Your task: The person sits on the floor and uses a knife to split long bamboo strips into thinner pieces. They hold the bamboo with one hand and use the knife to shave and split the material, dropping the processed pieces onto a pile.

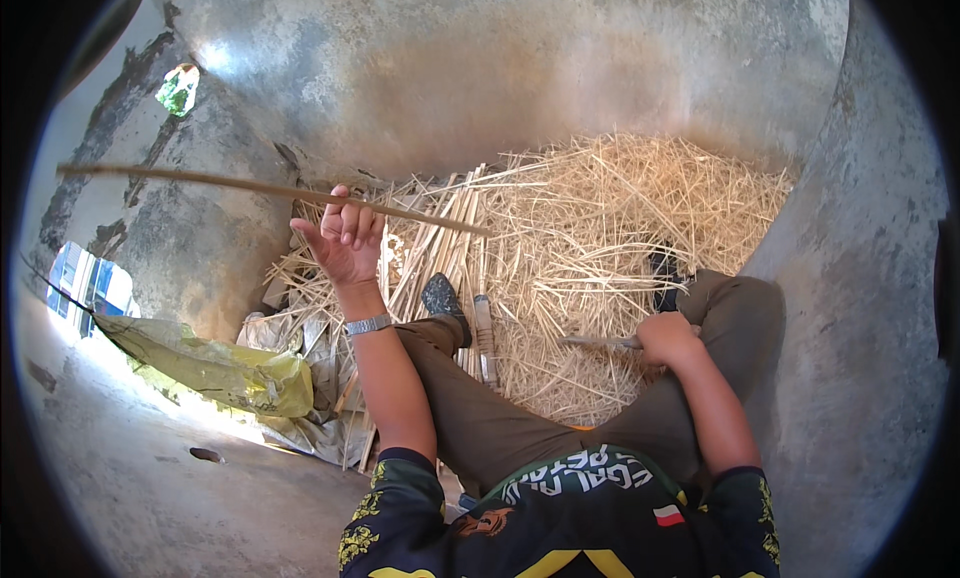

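Note:
My left hand (350,243) is raised at the left. Its fingers curl at a long, thin brown stick (240,185) that looks like a bamboo strip, while the thumb sticks out apart from it. The stick runs nearly level, from the far left to above the shavings, and is slightly blurred. Low over my bent right leg, my right hand (668,338) is closed round the handle of a knife (600,341). The knife's blade points left, over the heap of pale shavings (560,278).
Several split strips (440,223) lie left of the shavings. Between my legs lies a long, narrow tool (485,338) with a banded part. A yellowish sack (250,373) hangs by an opening at the left. Curved concrete walls (560,68) close around me.

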`<state>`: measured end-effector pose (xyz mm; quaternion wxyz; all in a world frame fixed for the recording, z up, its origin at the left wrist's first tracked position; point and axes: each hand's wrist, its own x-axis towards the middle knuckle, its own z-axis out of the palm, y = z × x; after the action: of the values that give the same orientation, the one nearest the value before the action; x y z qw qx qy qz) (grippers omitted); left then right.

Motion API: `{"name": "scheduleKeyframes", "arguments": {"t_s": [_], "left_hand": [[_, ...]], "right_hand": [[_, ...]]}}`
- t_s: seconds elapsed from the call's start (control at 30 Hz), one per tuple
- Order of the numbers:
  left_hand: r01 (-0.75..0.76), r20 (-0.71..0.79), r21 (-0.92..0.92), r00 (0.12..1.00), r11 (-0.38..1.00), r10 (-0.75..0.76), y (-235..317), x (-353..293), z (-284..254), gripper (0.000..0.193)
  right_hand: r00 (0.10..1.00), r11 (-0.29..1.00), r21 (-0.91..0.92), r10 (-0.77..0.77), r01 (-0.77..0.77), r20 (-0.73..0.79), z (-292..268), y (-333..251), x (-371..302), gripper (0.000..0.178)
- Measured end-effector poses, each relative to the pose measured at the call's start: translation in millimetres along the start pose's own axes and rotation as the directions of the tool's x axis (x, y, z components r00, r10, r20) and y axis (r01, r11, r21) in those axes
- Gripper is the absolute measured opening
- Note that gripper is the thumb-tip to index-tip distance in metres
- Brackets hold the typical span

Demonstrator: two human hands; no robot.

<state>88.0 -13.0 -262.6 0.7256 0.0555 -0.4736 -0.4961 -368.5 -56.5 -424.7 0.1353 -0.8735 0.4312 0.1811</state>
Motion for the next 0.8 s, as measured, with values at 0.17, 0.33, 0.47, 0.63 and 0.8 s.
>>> {"name": "scheduleKeyframes", "arguments": {"t_s": [0.17, 0.33, 0.47, 0.63, 0.8], "left_hand": [[0.119, -0.159, 0.499, 0.986, 0.858, -0.044, -14.6, 1.1, 14.4, 0.042], [0.311, -0.345, 0.571, 0.931, 0.76, -0.121, -34.6, 5.4, 27.4, 0.04], [0.322, -0.331, 0.638, 0.935, 0.7, -0.128, -45.7, 7.0, 39.8, 0.041], [0.231, -0.328, 0.663, 0.945, 0.712, -0.001, -50.3, 10.8, 42.0, 0.04], [0.229, -0.362, 0.682, 0.931, 0.694, 0.048, -45.8, 9.4, 32.6, 0.045]], "right_hand": [[0.995, 0.994, 0.098, 0.05, -0.042, -0.088, -15.4, 0.5, -9.8, 0.025], [0.96, 0.958, 0.283, 0.125, -0.051, -0.249, -22.3, -1.3, -15.8, 0.025], [0.949, 0.921, 0.37, 0.219, -0.125, -0.226, -27.9, -5.0, -15.9, 0.024], [0.926, 0.899, 0.397, 0.293, -0.182, -0.239, -23.9, -5.3, -10.4, 0.025], [0.92, 0.907, 0.35, 0.322, -0.233, -0.224, -24.2, -11.0, -4.6, 0.025]]}}
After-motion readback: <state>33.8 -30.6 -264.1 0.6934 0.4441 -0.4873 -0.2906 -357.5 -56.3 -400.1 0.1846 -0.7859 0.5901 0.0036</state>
